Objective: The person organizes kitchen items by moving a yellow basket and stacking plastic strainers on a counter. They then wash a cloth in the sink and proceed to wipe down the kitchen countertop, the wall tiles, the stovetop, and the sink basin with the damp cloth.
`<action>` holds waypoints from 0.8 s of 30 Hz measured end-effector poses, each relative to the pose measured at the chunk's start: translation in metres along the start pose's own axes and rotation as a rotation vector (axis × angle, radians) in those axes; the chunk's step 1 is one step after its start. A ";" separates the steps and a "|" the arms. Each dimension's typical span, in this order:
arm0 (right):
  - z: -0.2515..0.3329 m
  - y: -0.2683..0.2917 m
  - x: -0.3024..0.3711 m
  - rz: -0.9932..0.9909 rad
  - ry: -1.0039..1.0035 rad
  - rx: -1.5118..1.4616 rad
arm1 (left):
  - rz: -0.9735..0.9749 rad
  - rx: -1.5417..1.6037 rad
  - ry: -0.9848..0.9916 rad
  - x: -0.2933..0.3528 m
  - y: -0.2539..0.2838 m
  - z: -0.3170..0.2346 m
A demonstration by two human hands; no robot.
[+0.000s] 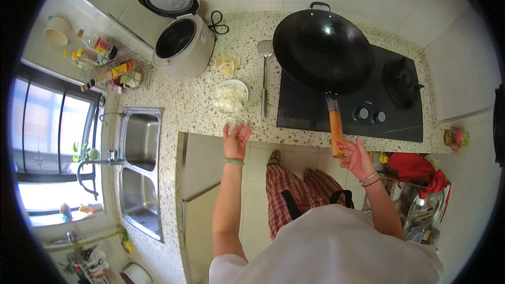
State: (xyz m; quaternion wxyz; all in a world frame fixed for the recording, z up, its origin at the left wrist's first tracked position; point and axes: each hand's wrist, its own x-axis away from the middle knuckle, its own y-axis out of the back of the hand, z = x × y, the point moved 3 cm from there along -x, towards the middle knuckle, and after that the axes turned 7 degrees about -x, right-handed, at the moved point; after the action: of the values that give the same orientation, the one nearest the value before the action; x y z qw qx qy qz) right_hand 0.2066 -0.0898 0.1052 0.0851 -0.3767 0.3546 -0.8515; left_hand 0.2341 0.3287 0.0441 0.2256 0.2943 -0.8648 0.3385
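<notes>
My left hand is open, palm up with fingers apart, at the counter's front edge. It is empty and just short of a white bowl heaped with what looks like cooked rice. A black wok with a wooden handle sits on the left side of the black gas hob. Beside the handle's end is my right hand, its fingers spread; the fingertips are at the wood, and I cannot tell whether they touch it. Between bowl and wok lies a slotted metal turner.
A rice cooker stands with its lid up at the back left. Pale yellowish pieces lie behind the bowl. A double steel sink is at the left, below bottles on a wire rack. A red cloth or bag lies at the right.
</notes>
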 end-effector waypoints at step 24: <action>0.043 -0.139 -0.013 -0.682 0.855 0.449 | 0.584 -0.261 0.181 -0.011 -0.127 -0.151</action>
State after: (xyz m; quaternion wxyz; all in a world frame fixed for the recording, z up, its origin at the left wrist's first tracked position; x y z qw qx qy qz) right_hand 0.2625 -0.0058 0.2107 -0.2664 -0.0654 0.0274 -0.9613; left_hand 0.3543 0.3652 0.1961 0.2308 -0.0286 -0.9251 0.3001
